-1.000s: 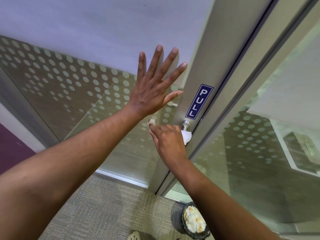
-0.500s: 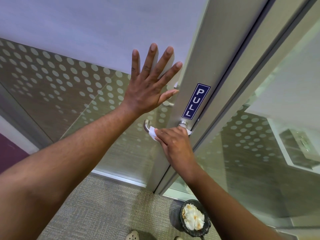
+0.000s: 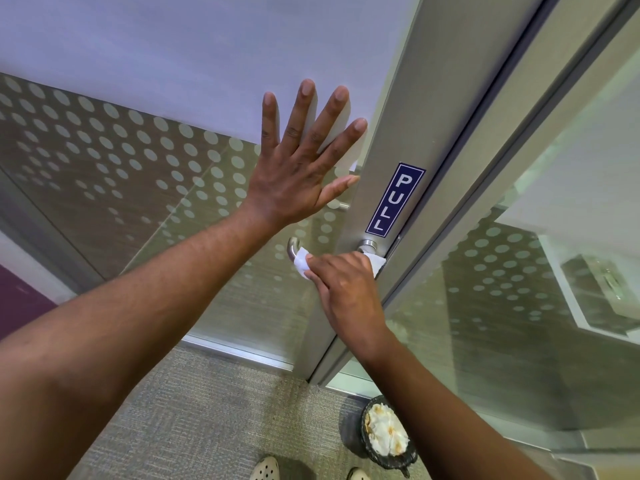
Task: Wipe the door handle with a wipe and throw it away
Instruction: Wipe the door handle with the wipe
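Mid-wipe: right hand [image 3: 346,289] clenched around white wipe [image 3: 302,263], wrapped over lever door handle [image 3: 292,247] at the door's latch edge, below PULL sticker [image 3: 394,199]. Left hand [image 3: 294,178] flat on frosted glass door [image 3: 173,81], fingers [image 3: 306,98] fully spread, holding nothing, bracing. Next, likely: finish along the lever, then drop wipe into wastebasket [image 3: 388,434] on the floor below.

Frosted glass panels [image 3: 104,161] with a dotted pattern sit in grey metal framing [image 3: 408,126]; grey-beige carpet [image 3: 207,417] covers the floor.
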Tool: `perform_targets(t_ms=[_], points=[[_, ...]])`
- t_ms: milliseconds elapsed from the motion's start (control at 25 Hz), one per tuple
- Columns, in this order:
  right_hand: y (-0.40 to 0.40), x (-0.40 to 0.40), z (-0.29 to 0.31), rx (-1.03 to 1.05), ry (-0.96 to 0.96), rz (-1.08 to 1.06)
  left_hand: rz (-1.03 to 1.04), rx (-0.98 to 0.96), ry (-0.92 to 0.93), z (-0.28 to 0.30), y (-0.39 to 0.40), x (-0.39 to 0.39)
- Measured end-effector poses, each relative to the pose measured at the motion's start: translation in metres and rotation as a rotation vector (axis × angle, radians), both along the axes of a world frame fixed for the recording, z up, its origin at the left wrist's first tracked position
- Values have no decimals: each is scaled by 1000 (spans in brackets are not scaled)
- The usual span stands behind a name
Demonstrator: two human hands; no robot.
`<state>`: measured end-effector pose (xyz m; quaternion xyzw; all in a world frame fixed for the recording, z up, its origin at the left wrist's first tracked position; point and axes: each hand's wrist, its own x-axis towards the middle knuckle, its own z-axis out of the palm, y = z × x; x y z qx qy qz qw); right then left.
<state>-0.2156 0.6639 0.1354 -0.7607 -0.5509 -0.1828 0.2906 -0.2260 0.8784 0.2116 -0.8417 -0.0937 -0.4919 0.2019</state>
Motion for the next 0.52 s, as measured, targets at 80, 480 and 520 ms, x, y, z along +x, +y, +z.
perform_targets(t_ms=[80,480,520], points=[[13,-6,4,-50,7,17,0,-2,3,1,0,0],[-31,14,-15,42,60,-12,-11,-5,10,1,-1,-1],[-38,18,-16,39,58,-26,-13,-3,10,0,-1,-1]])
